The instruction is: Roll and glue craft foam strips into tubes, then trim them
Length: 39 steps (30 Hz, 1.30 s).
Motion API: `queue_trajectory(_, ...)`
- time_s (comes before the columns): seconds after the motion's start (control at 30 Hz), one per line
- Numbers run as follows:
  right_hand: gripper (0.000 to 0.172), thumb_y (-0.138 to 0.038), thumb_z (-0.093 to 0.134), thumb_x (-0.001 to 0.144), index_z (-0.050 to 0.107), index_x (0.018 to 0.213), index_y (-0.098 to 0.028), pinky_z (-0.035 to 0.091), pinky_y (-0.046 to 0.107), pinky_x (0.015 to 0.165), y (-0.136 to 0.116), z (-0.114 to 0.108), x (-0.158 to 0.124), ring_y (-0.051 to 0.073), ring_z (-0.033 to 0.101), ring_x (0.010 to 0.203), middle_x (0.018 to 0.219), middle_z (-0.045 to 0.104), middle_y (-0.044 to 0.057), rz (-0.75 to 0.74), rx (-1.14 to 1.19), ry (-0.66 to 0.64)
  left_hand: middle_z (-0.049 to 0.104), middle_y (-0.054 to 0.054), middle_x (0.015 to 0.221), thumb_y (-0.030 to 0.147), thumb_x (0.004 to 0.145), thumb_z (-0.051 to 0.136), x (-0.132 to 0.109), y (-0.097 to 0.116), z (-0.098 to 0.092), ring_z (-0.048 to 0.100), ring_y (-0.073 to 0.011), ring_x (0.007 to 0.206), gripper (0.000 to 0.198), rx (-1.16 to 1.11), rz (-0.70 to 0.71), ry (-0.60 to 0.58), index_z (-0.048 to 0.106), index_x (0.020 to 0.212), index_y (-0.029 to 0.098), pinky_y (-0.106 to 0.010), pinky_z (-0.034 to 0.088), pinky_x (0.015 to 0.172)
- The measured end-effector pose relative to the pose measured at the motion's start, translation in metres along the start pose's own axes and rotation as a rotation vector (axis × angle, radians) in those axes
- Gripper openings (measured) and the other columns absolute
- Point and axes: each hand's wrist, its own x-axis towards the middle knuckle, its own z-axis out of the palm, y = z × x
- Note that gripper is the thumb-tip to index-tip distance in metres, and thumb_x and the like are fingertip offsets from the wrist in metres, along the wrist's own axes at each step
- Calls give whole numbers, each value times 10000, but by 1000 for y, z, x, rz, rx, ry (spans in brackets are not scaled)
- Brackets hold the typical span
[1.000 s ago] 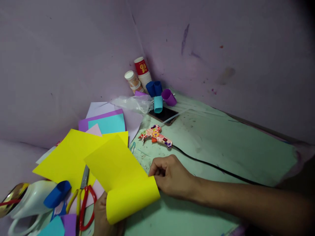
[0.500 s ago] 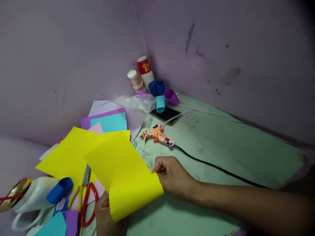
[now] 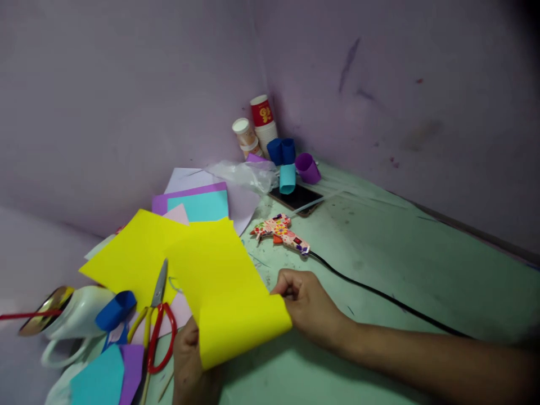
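Note:
A sheet of yellow paper (image 3: 228,281) is curled over along its near edge, between my two hands. My right hand (image 3: 306,304) pinches its right side with thumb and curled fingers. At the left side, my left hand (image 3: 192,354) grips the paper, its fingertips partly hidden behind the curl. Just left of that hand lie scissors (image 3: 162,337) with red and yellow handles, their blades resting on another yellow sheet (image 3: 126,261). Beyond my right hand is a flower-patterned hot glue gun (image 3: 280,232) with a glue stick in its back.
Paper cups (image 3: 265,121), rolled paper rings (image 3: 307,169), a phone (image 3: 301,198) and a clear plastic bag (image 3: 248,175) stand or lie near the corner. A white mug (image 3: 80,318) is at the left. The glue gun's black cord (image 3: 379,289) runs rightward across the green table.
The view has shifted, so most things appear farther right. My hands still hold the yellow paper, whose far part now lies lower and flatter toward the other sheet.

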Motion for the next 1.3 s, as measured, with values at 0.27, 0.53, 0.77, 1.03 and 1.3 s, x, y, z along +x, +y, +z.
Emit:
queue_trajectory(0.27, 259, -112, 781, 481, 600, 658, -167, 384, 181, 452, -2, -13, 7, 94, 511, 459, 507, 610, -41, 93, -39, -5, 727, -61, 853, 344, 480, 796, -8, -10, -2, 605, -299, 886, 268, 18, 259, 289, 740, 723, 246, -337, 498, 748)
queue_trajectory(0.53, 160, -171, 798, 507, 686, 620, -160, 500, 265, 568, 5, -14, 2, 210, 654, 618, 643, 706, 47, 84, -258, -64, 636, -52, 638, 438, 838, 489, -11, 36, -8, 511, -175, 580, 359, -235, 195, -317, 688, 659, 199, -275, 418, 526)
queue_trajectory(0.77, 222, -150, 832, 463, 685, 630, -156, 481, 234, 511, 11, -12, 6, 188, 648, 563, 602, 703, 41, 103, -142, -44, 675, -67, 690, 392, 795, 557, -5, 30, 0, 610, -216, 635, 282, -657, -76, -415, 713, 755, 160, -300, 488, 526)
queue_trajectory(1.03, 196, -146, 800, 501, 654, 631, -134, 435, 179, 428, 10, -5, 12, 96, 550, 405, 491, 649, -3, 152, 23, -31, 709, -86, 751, 328, 829, 550, 1, 13, 14, 654, -208, 615, 246, -786, -303, -259, 684, 878, 128, -313, 529, 517)
queue_trajectory(1.3, 180, -178, 708, 476, 559, 574, -148, 433, 164, 381, -13, 6, 10, 77, 513, 374, 421, 555, -47, 254, 158, 33, 676, -61, 655, 248, 705, 573, 5, 22, 13, 602, -189, 533, 118, -736, -242, -191, 650, 688, 161, -297, 471, 475)
